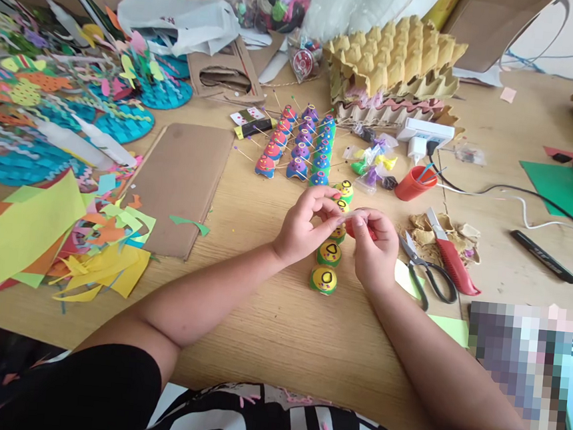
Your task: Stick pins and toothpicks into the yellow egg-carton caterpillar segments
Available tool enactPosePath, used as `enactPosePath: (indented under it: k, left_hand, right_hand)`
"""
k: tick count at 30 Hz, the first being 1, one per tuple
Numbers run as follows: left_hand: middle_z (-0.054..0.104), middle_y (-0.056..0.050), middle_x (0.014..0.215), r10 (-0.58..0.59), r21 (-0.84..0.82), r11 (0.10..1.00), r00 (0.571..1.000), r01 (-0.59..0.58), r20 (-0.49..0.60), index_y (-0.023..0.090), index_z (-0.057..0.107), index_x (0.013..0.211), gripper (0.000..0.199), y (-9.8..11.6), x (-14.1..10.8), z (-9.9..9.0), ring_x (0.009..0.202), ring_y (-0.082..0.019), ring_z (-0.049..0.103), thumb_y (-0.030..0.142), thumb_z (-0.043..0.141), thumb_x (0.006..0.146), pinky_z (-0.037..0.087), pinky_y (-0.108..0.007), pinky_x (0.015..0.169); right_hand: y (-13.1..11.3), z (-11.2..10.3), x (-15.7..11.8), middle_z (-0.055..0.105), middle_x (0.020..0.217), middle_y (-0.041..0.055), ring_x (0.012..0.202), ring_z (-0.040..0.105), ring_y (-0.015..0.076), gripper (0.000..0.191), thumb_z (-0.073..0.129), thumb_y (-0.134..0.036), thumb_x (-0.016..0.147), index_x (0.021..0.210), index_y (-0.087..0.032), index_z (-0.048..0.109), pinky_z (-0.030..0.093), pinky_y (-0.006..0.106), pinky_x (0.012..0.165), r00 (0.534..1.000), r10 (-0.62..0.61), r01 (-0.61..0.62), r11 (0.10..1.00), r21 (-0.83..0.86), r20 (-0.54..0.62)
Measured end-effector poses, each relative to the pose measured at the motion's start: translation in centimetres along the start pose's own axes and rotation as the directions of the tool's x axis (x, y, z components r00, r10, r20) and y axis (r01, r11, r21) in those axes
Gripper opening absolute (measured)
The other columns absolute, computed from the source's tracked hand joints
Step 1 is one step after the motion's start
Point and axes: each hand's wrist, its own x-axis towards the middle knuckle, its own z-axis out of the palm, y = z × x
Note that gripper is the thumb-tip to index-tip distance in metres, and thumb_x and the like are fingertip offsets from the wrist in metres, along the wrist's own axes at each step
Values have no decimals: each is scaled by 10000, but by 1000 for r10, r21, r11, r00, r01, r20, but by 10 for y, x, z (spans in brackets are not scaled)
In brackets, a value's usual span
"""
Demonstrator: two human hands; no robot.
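My left hand and my right hand meet above a column of painted egg-carton cups. Fingertips of both pinch a thin, pale, see-through piece that looks like plastic wrapping. A soft-looking red lump shows under my right fingers, partly hidden. The column below has yellow and green cups with dark loops and small dots; my hands cover some of them. Just beyond stand caterpillar-like rows of carton cups, one red and blue, one purple, one blue and green, with thin sticks poking out.
Scissors and a red-handled knife lie right, near a black marker. An orange cup, small coloured packets and stacked egg trays stand behind. Cardboard and paper scraps lie left.
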Motion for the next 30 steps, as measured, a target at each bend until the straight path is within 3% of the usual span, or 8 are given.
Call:
enactPosePath:
  k: [6, 10, 13, 18, 21, 24, 26, 30]
  left_hand:
    - [714, 42, 881, -81, 9, 997, 996, 81, 38, 253, 447, 1213, 374, -1, -1, -1, 791, -77, 730, 366, 711, 974, 562, -186, 735]
    - [727, -54, 1094, -48, 84, 995, 998, 45, 33, 249, 422, 1357, 483, -8, -1, -5, 1015, -140, 735, 450, 666, 991, 586, -246, 824]
    - [673, -115, 1304, -28, 184, 982, 999, 36, -41, 240, 493, 1362, 415, -12, 0, -11, 1163, -173, 683, 463, 594, 1027, 572, -269, 861]
    - [684, -95, 1262, 20, 301, 953, 996, 6, -84, 224, 605, 1254, 323, -14, 4, -19, 1248, -198, 613, 457, 465, 1079, 500, -355, 1043]
    - [694, -93, 1230, -10, 304, 952, 992, 47, -124, 221, 624, 1225, 367, -19, 6, -21, 1225, -201, 618, 502, 437, 1080, 463, -389, 1097]
    - [681, -106, 1275, -95, 263, 953, 971, 152, -218, 225, 617, 1256, 451, -27, 7, -22, 1224, -213, 619, 595, 467, 1046, 477, -393, 1062]
    - [671, -113, 1300, -122, 220, 957, 951, 189, -285, 224, 606, 1268, 493, -32, 8, -23, 1248, -224, 612, 636, 523, 1009, 479, -392, 1053]
    - [658, -118, 1341, -137, 233, 948, 941, 215, -311, 223, 596, 1283, 445, -35, 9, -25, 1265, -226, 606, 562, 594, 996, 465, -396, 1051]
  right_hand:
    - [-8, -1, -1, 662, 831, 1, 757, 611, 143, 310, 730, -538, 906, 897, -237, 655, 548, 312, 736, 1000, 22, -22, 999, -36, 16]
    - [-6, -1, 2, 640, 820, -4, 749, 601, 139, 335, 731, -560, 896, 910, -238, 645, 531, 300, 719, 998, 23, -27, 998, -55, -57]
    - [-5, -5, 9, 625, 837, -3, 743, 586, 135, 324, 694, -556, 920, 933, -240, 628, 516, 296, 707, 994, -13, 0, 993, -121, -113]
    - [-14, -24, 28, 605, 849, -25, 743, 592, 150, 322, 720, -407, 899, 1159, -276, 583, 497, 314, 698, 994, -105, 89, 945, -315, -35]
    - [-22, -43, 39, 629, 804, -32, 705, 589, 158, 314, 698, -296, 885, 1179, -256, 596, 472, 344, 714, 994, -35, 89, 806, -585, 102]
    - [-24, -57, 44, 678, 784, -6, 712, 621, 198, 291, 708, -271, 870, 1152, -236, 643, 455, 366, 700, 972, 165, 35, 598, -800, 165]
    - [-23, -62, 45, 732, 880, 51, 836, 665, 262, 295, 725, -264, 857, 1146, -226, 676, 484, 409, 753, 957, 228, 65, 440, -896, 181]
    - [-24, -58, 40, 700, 1285, 181, 1188, 612, 421, 355, 706, -289, 885, 1233, -215, 706, 498, 571, 926, 974, 64, 200, 213, -956, 218]
